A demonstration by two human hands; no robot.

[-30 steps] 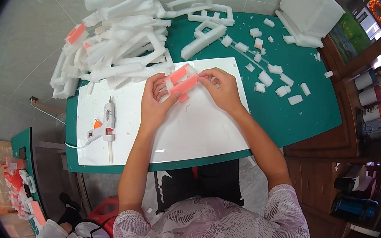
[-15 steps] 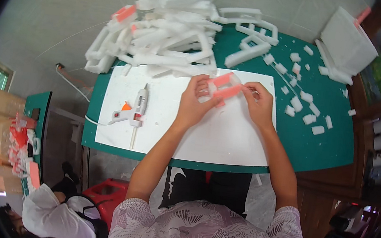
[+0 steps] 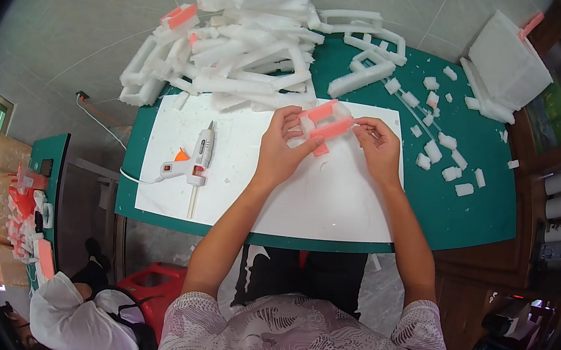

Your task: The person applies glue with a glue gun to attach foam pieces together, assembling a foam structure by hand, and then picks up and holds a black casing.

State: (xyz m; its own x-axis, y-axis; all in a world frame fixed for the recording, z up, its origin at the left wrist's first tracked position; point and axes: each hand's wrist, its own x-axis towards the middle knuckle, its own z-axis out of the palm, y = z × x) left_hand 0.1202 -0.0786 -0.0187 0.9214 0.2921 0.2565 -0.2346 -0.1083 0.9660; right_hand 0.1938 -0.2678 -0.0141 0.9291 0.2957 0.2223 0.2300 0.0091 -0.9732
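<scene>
My left hand (image 3: 278, 152) is closed around the left end of a small foam frame (image 3: 333, 128) with pink bars and white end pieces. The frame is held over the far part of a white board (image 3: 236, 201). At the frame's right end, the thumb and fingers of my right hand (image 3: 380, 153) are pinched together; whatever is between them is too small to make out. A loose pink foam piece (image 3: 321, 150) shows just below the left fingers. Left of my hands, a white glue gun (image 3: 201, 155) with an orange part lies on the board, a clear glue stick at its rear.
A high heap of white foam frames (image 3: 252, 61) stands behind the board. Small white foam blocks (image 3: 433, 151) are scattered over the green table (image 3: 476, 218) at right, below a large foam slab stack (image 3: 507, 66). A red stool (image 3: 152, 285) and another person (image 3: 84, 322) are lower left.
The frame has turned slightly in my left hand, so its opening shows more. My right fingers stay at its right end. The whole view has shifted a little.
</scene>
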